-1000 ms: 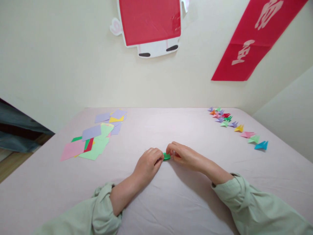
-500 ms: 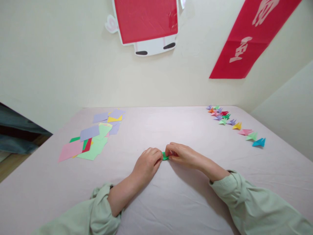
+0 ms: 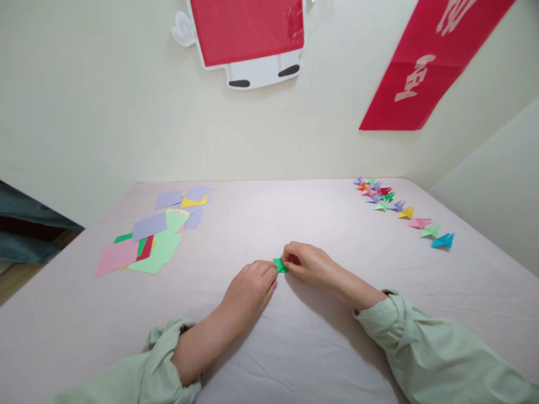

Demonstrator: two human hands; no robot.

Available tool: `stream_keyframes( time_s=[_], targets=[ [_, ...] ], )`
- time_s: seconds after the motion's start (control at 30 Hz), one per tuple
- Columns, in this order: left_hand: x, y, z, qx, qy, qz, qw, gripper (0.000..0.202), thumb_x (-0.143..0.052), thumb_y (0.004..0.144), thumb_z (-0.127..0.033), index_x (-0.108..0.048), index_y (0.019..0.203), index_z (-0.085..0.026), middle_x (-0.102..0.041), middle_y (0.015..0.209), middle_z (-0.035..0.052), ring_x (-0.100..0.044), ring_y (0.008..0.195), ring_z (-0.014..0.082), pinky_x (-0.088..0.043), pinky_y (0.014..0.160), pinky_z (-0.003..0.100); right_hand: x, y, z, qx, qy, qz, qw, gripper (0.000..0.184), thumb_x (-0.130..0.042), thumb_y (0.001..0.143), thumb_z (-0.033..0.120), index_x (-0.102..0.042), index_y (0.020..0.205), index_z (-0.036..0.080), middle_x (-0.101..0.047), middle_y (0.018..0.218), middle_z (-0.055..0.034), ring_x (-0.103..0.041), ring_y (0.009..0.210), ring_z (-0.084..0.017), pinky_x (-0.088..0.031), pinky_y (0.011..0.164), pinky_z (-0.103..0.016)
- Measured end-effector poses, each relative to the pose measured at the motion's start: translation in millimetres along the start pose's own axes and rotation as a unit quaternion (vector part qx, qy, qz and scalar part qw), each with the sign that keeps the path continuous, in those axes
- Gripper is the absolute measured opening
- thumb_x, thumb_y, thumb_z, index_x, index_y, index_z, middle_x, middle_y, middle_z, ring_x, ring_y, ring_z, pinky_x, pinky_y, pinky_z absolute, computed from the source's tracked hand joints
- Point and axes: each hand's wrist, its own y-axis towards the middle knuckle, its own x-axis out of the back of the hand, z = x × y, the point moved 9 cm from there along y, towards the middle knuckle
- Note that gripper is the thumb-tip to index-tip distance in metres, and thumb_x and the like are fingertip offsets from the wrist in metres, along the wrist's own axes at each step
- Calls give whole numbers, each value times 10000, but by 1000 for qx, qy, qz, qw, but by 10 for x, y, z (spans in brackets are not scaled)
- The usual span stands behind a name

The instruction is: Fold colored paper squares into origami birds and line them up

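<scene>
A small folded green paper (image 3: 279, 265) lies on the pale pink table (image 3: 295, 348) between my two hands. My right hand (image 3: 307, 264) pinches its right side with curled fingers. My left hand (image 3: 250, 289) rests on the table just left of and below the paper, fingers curled loosely, fingertips touching or nearly touching the paper's edge. Both arms wear light green sleeves.
A loose pile of flat coloured paper squares (image 3: 147, 241) lies at the left. A row of several small folded paper figures (image 3: 400, 210) runs along the far right. Red banners (image 3: 248, 28) hang on the wall behind. The table's left edge drops to a wooden floor (image 3: 17, 280).
My left hand has slid slightly down and left, away from the green paper, so more of the paper shows. My right hand keeps its pinch on it.
</scene>
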Motion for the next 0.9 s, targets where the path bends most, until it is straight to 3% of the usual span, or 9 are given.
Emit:
stream_keyframes(
  time_s=[0.37,0.9],
  targets=[
    [-4,-41,-107,-3,55,28,998,341,-545,873,-190,-532,1213,-173,-619,1124,98,-566,1061,255,-489,899,424,-20,7,-35,-36,-19,-15,999,31,-563,788,184,-574,759,187,-582,722,15,-473,618,-97,-283,569,-219],
    [-37,-49,-123,6,70,44,997,354,-548,860,-197,-524,1211,-167,-601,1152,113,-554,1083,266,-470,908,420,-24,23,-44,-73,-30,-11,997,47,-574,793,171,-559,750,181,-571,723,5,-482,631,-105,-303,582,-223]
  ],
)
